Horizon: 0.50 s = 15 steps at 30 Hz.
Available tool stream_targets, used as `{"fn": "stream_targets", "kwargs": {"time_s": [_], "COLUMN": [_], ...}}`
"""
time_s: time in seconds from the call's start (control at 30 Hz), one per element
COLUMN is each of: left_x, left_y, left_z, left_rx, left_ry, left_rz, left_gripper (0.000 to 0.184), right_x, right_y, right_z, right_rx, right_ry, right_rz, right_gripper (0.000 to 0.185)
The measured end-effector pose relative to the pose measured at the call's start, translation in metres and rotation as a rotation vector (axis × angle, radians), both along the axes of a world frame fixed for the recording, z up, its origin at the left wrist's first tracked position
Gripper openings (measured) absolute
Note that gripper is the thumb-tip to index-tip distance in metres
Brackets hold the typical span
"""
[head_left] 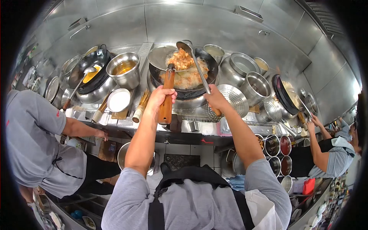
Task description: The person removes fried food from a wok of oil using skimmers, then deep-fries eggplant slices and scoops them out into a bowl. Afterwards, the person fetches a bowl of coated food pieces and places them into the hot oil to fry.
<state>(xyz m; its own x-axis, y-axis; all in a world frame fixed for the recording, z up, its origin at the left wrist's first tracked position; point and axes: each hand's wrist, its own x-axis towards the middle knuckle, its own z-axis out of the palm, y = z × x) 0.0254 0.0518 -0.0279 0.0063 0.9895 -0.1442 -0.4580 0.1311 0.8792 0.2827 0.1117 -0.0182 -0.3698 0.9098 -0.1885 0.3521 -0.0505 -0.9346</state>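
My left hand (160,99) is closed around the wooden handle of a round strainer (157,56) held over the black wok (213,68). Golden-brown fried pieces (180,60) sit heaped on the strainer's right side. In my right hand (218,99) is a long-handled metal ladle (200,71), its bowl tilted against the far side of that heap. Below, bubbling oil (193,80) fills the wok, with more pieces in it. A perforated metal colander (234,100) lies to the right of my right hand.
On the left stand a pot of yellow liquid (125,69), a white-filled bowl (119,100) and bamboo brushes (142,106). A steel pot (257,85) and another wok (287,96) are on the right. Co-workers stand on both sides, near left (46,126) and farther right (326,153).
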Motion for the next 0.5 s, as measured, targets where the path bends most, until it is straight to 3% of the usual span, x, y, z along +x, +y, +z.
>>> {"fn": "stream_targets", "kwargs": {"time_s": [0.17, 0.3, 0.4, 0.5], "left_x": [0.018, 0.015, 0.022, 0.025], "left_y": [-0.01, -0.014, -0.026, -0.031], "left_z": [0.008, -0.001, 0.008, 0.015], "left_rx": [-0.04, 0.057, 0.059, 0.082], "left_ry": [-0.337, -0.187, -0.219, -0.212], "left_rz": [0.007, -0.102, -0.083, -0.099], "left_gripper": [0.008, 0.014, 0.02, 0.02], "right_x": [0.0, 0.001, 0.003, 0.014], "right_y": [0.002, -0.011, -0.01, 0.021], "right_z": [0.021, 0.049, 0.078, 0.083], "right_rx": [0.088, 0.229, 0.267, -0.134], "right_ry": [0.002, -0.054, -0.003, 0.633], "right_rz": [-0.002, -0.062, -0.102, 0.033], "right_gripper": [0.043, 0.046, 0.045, 0.032]}}
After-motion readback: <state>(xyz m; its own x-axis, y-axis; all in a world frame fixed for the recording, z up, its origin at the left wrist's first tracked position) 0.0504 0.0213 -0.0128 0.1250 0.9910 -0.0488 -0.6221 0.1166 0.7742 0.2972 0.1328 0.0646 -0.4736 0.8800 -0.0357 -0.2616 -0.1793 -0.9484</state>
